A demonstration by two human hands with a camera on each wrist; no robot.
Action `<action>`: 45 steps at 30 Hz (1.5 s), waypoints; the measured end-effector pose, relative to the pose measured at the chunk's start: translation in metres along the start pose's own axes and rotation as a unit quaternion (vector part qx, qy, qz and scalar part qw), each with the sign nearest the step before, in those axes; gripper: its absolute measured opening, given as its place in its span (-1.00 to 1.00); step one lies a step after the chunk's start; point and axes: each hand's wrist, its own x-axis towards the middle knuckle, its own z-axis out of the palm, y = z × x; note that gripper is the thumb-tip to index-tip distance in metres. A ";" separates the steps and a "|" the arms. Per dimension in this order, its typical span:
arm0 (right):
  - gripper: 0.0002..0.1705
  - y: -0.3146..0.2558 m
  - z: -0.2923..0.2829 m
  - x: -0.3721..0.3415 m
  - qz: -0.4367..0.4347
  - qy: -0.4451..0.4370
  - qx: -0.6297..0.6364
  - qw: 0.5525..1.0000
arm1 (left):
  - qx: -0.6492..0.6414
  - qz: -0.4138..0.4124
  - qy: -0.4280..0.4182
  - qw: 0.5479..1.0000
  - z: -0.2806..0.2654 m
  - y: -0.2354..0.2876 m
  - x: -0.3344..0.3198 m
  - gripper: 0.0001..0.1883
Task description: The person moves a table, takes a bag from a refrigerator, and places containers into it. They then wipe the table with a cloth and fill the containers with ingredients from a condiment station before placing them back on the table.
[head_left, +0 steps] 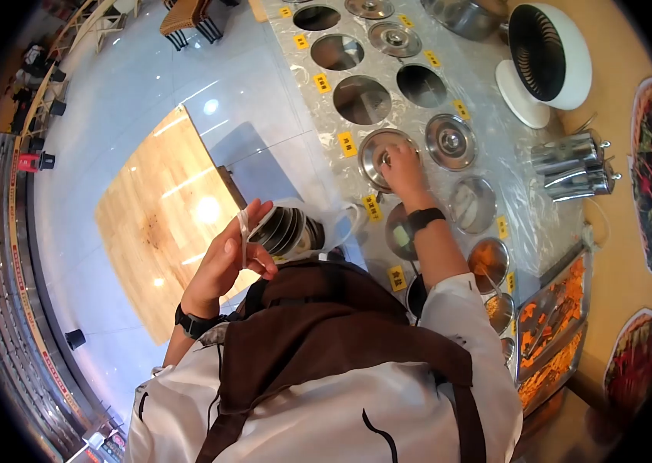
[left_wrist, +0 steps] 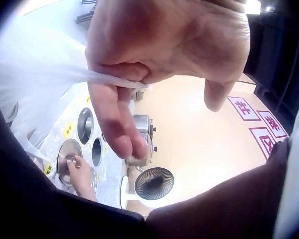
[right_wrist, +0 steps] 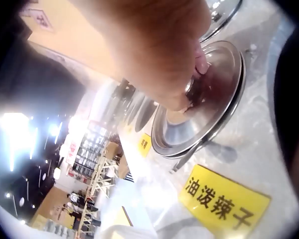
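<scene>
My right hand (head_left: pixel 405 176) pinches the knob of a round steel lid (head_left: pixel 368 171) over one of the wells in the counter. In the right wrist view the lid (right_wrist: pixel 224 102) sits slightly tilted, and a thin handle (right_wrist: pixel 182 163) sticks out under its edge. Across the fingers of my left hand (head_left: pixel 222 266) runs the twisted handle of a white plastic bag (left_wrist: pixel 40 74), gripped between them. Dark, ribbed contents (head_left: pixel 289 231) show through the bag, which hangs beside the apron.
Several wells with yellow labels (head_left: pixel 347 144) line the plastic-covered counter; some have lids (head_left: pixel 451 142). A white fan (head_left: pixel 572 58), steel canisters (head_left: pixel 576 166) and a tray of orange pieces (head_left: pixel 549 332) stand to the right. Left is a wooden table (head_left: pixel 148 208).
</scene>
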 end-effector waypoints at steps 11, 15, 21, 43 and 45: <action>-0.67 -0.085 -0.091 0.001 0.115 -0.398 0.650 0.637 | -0.011 -0.018 0.018 1.000 -0.007 -0.001 0.015 -0.10; -0.66 -0.141 -0.052 -0.009 -0.038 -0.443 0.505 0.740 | -0.009 -0.013 0.010 1.000 -0.001 0.004 0.018 -0.07; -0.70 -0.190 -0.020 0.001 -0.271 -0.237 0.354 0.863 | 0.017 -0.037 0.005 0.999 0.005 0.015 0.020 0.01; -0.72 0.119 -0.016 0.054 0.126 0.020 -0.002 0.992 | -0.061 -0.051 0.053 0.995 -0.016 0.017 0.006 -0.16; -0.80 0.111 -0.024 0.052 0.060 0.080 -0.015 0.995 | -0.046 -0.030 0.064 0.996 -0.017 0.023 0.003 -0.14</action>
